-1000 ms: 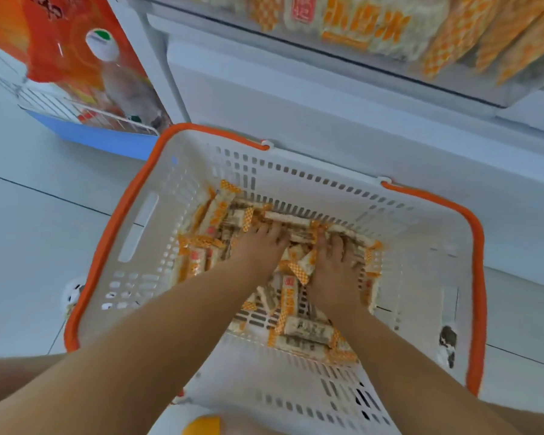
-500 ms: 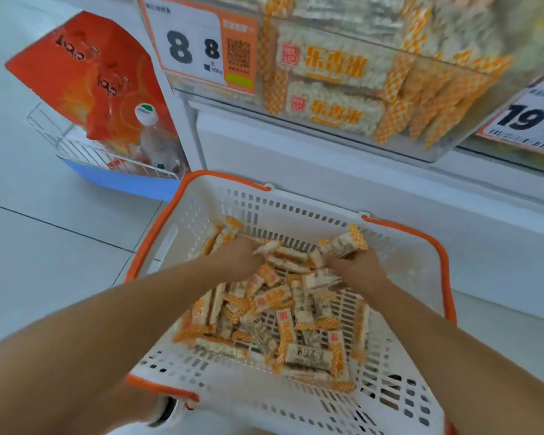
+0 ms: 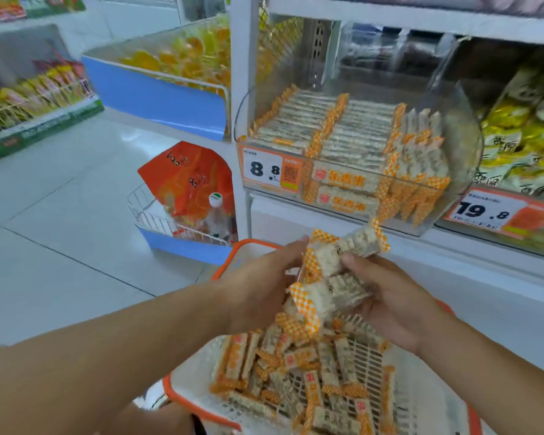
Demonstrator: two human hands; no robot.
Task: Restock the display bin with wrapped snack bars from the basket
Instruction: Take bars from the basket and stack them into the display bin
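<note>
Wrapped snack bars [image 3: 333, 277], pale rice-crisp sticks in clear film with orange-checked ends, sit bunched between both hands above the white perforated plastic basket with the orange rim [image 3: 201, 406]. The right hand [image 3: 393, 296] cups the bundle from below and behind, its fingers curled round the bars; the left hand [image 3: 264, 284] presses against the bundle's near ends with fairly straight fingers. The bars' long axes run roughly left to right, tilting up toward the right. The clear curved acrylic display bin [image 3: 465, 146] lies up and ahead of the hands, a little to the right, so the right hand is nearer to it. That bin already holds neat rows of the same bars, with some standing on end at its right side. Many loose bars [image 3: 299, 372] remain jumbled in the basket, so restocking looks far from finished.
</note>
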